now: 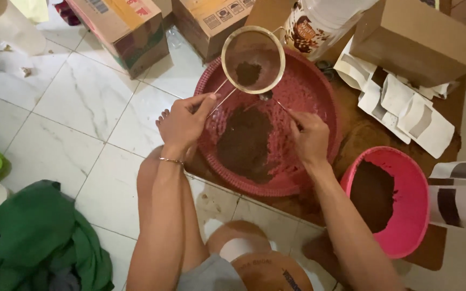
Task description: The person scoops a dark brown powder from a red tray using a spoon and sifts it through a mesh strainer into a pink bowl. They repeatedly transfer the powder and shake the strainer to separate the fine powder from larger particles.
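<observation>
Sieve [253, 60] above red tray [319, 91], handle in left hand [182, 123]

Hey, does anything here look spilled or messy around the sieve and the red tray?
Yes. Brown powder dusts the cardboard sheet right of the red tray, outside tray and pink bowl. Crumpled white pouches lie scattered there. The sieve, held by the left hand, sits over the tray, so its powder falls inside.
</observation>
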